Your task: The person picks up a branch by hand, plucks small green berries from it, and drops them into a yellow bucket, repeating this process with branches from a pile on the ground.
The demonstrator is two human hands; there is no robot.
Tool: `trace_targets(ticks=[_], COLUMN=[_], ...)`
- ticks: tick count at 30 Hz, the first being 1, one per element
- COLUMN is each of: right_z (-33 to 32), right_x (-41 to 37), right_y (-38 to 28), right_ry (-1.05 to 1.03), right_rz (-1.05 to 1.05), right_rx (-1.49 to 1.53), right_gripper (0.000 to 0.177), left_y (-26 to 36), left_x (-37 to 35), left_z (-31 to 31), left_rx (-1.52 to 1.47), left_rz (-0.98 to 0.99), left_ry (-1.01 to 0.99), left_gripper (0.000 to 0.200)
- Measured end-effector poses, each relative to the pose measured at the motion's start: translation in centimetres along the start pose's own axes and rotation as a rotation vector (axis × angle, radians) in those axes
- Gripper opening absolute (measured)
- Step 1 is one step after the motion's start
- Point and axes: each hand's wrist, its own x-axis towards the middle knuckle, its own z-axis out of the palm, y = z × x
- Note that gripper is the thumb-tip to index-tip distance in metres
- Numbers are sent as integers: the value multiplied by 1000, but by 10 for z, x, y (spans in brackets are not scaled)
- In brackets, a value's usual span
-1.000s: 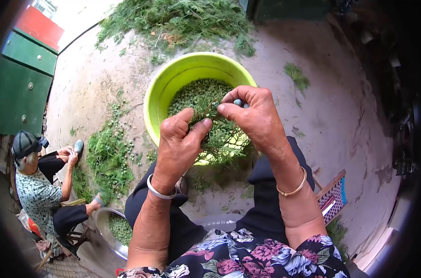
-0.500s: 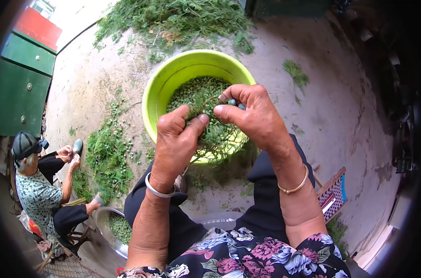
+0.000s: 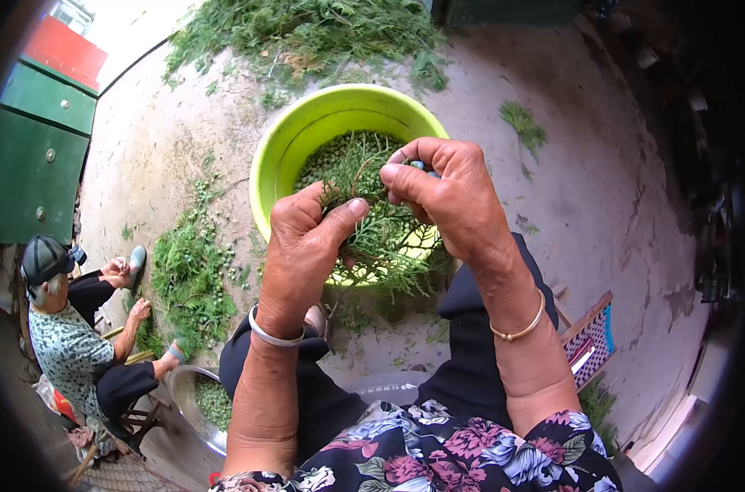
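My left hand [image 3: 300, 246] is closed on a leafy evergreen sprig [image 3: 393, 242], its thumb pressing the stems against curled fingers. The sprig hangs over a yellow-green plastic tub [image 3: 266, 176] between my knees. Curled fingers of my right hand [image 3: 463, 197] hold a few small bluish-green seed cones [image 3: 422, 166], with thumb and forefinger pinched close to the sprig's upper twigs. Whether that pinch also grips a twig is hidden. Many round green cones [image 3: 331, 156] lie inside the tub below my hands.
A large heap of evergreen branches [image 3: 307, 41] lies beyond the tub. Left of it are more cut sprigs [image 3: 192, 279]. A seated co-worker [image 3: 73, 336] is beside a metal basin [image 3: 180, 398] containing cones. A woven-seat stool [image 3: 590, 340] stands at right.
My right hand has shifted slightly and turned, its fingers curling more around the cones. The sprig shows more fully beneath my left hand. The co-worker's hands have moved apart.
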Motion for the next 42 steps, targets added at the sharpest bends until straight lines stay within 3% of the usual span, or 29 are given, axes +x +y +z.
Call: trace_targets(ticks=[3, 4, 6, 8, 10, 12, 14, 17, 18, 20, 26, 28, 30, 32, 34, 36, 37, 38, 40, 42], right_z=[-3, -6, -13, -17, -17, -16, -11, -6, -5, -8, -7, -4, 0, 6, 8, 5, -2, -13, -37, -49], right_x=[1, 2, 5, 8, 7, 6, 3, 0, -1, -3, -2, 3, 0, -1, 2, -1, -4, -1, 9, 5], right_y=[-1, 0, 4, 6, -1, 0, 1, 1, -1, -3, 5, 19, 16, 20, 23, 8, 3, 5, 9, 2], right_ry=[3, 6, 7, 25, 210, 212, 119, -33, -104, -182, -148, -67, -8, 232, 304, 234, 173, 172, 309, 335], right_rz=[198, 199, 201, 192, 194, 192, 186, 173, 148, 188, 84, -250, -248, -293, -410, -35, 67, 66, 123, 58], right_rx=[525, 526, 867, 915, 914, 863, 404, 265, 149, 265, 209, -142, -229, -403, -342, 139, 224, 224, 858, 835], right_gripper=[15, 15, 12, 14, 14, 12, 13, 22, 24, 25, 16, 15, 14, 14, 15, 11, 10, 10, 12, 13], left_y=[0, 0, -1, -6, -8, -4, -10, -15, -14, -12, -23, -16, -16, -20, -11, -1, 2, 3, -8, -7], left_x=[0, 0, 0, 1, 2, 1, 3, 4, 4, 5, 8, 6, 4, 4, 3, 0, -2, -3, 0, -1], left_z=[-1, -1, -4, -9, -9, -7, -11, -9, -8, -4, -2, 5, 6, 5, 7, 10, 13, 13, -5, -12], left_rx=[39, -19, -78, -227, -294, -589, -639, -872, -873, -724, -589, -546, -519, -489, -484, -478, -458, -438, -487, -533], left_rz=[-33, -32, -31, -113, -93, -62, -64, -89, -90, -106, -169, -148, -148, -152, -171, -187, -200, -213, -188, -157], left_ry=[-26, -10, 6, 13, -3, -52, -94, -180, -181, -110, -19, -23, 5, -36, -33, -29, 55, 139, 95, 53], left_gripper=[11, 11, 12, 12, 14, 16, 18, 18, 18, 17, 10, 10, 10, 11, 11, 11, 11, 11, 10, 9])
